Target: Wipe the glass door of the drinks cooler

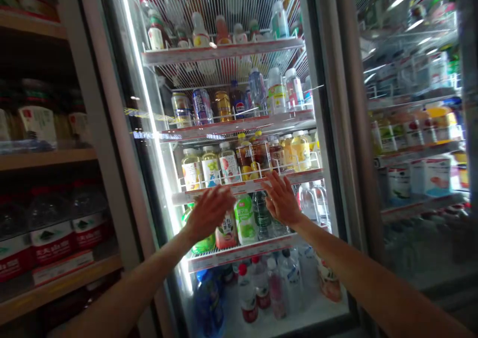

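Both hands, left hand (209,211) and right hand (281,198), are reaching with fingers apart, holding nothing, toward the green-labelled bottle (245,218); approaching slowly is avoiding toppling neighbouring bottles.

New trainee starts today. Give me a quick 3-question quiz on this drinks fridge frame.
1. True or false: the left hand grips a bottle.
2. Which is nearest the right hand? A) dark green bottle B) blue can C) red-capped bottle
3. Fill in: both hands are raised before the ___ shelf up from the fridge floor.

Key: 1 false, its fingers are spread and hold nothing. 2 A. 3 second.
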`<state>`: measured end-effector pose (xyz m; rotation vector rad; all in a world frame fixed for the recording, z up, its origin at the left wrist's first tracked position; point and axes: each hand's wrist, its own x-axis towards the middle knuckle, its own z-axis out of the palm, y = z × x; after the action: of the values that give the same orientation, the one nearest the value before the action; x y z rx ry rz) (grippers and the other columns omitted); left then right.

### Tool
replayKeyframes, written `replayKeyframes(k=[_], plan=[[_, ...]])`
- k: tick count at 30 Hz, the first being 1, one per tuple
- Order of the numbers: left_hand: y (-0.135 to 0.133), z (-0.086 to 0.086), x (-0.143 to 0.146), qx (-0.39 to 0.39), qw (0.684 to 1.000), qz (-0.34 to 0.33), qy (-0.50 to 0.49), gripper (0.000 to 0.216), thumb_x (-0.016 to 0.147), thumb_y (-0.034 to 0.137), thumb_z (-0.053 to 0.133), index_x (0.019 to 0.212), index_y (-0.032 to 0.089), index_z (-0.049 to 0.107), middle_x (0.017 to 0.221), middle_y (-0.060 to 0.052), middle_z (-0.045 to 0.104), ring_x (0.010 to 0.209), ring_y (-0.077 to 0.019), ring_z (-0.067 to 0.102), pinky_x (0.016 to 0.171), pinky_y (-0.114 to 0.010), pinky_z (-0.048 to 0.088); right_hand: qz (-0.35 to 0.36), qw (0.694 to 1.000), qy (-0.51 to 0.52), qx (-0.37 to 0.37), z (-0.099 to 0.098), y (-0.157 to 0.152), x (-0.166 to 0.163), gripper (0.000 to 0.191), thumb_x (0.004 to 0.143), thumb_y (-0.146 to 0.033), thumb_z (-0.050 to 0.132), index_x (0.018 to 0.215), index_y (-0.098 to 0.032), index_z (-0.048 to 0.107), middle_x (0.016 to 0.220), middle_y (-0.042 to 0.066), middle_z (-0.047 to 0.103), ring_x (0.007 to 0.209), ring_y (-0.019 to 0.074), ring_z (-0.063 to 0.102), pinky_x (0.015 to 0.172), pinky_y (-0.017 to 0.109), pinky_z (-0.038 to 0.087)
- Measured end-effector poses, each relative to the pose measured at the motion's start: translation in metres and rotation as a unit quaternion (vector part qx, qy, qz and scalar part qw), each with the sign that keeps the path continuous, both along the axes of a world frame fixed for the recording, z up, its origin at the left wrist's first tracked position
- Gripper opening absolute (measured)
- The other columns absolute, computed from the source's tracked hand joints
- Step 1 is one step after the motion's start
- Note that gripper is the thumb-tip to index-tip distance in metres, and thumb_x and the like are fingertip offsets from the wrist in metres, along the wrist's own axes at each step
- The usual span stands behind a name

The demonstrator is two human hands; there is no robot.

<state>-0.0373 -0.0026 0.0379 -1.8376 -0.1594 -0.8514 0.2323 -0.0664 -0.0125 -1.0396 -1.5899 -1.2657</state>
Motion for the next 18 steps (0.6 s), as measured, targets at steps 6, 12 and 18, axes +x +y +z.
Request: replayKeyframes(k=[6,12,18], plan=[[0.000,0.028,0.020,-0.051,0.997,0.039,-0.041,0.050,0.086,0.018,0.042,0.135,0.027,0.036,0.141,-0.005,0.041,0.136,-0.0215,0.024,0.111,-0.046,0.017,-0.008,0.999,0.025,-0.026,-0.005,-0.022,0.023,0.047,0.085,-0.019,0.039,0.133,-0.016,0.037,0.144,0.014,0.034,0.139,0.0228,0.016,0.109,0.051,0.020],[-0.005,0.030,0.053,-0.035,0.976,-0.013,0.213,0.051,0.084,0.023,0.047,0.132,0.035,0.038,0.141,0.002,0.041,0.133,-0.0146,0.032,0.111,-0.034,0.020,-0.025,0.998,0.039,-0.042,-0.012,-0.044,0.053,0.048,0.085,-0.019,0.039,0.133,-0.019,0.037,0.145,0.012,0.032,0.138,0.0224,0.020,0.108,0.050,0.023],[-0.007,0.028,0.084,-0.059,0.998,0.011,0.005,0.055,0.082,0.016,0.045,0.135,0.029,0.036,0.144,-0.004,0.036,0.136,-0.0218,0.024,0.110,-0.044,0.019,-0.042,0.997,0.062,-0.023,-0.021,-0.055,0.063,0.051,0.086,-0.017,0.037,0.137,-0.018,0.032,0.146,0.013,0.031,0.138,0.0223,0.021,0.109,0.049,0.022]])
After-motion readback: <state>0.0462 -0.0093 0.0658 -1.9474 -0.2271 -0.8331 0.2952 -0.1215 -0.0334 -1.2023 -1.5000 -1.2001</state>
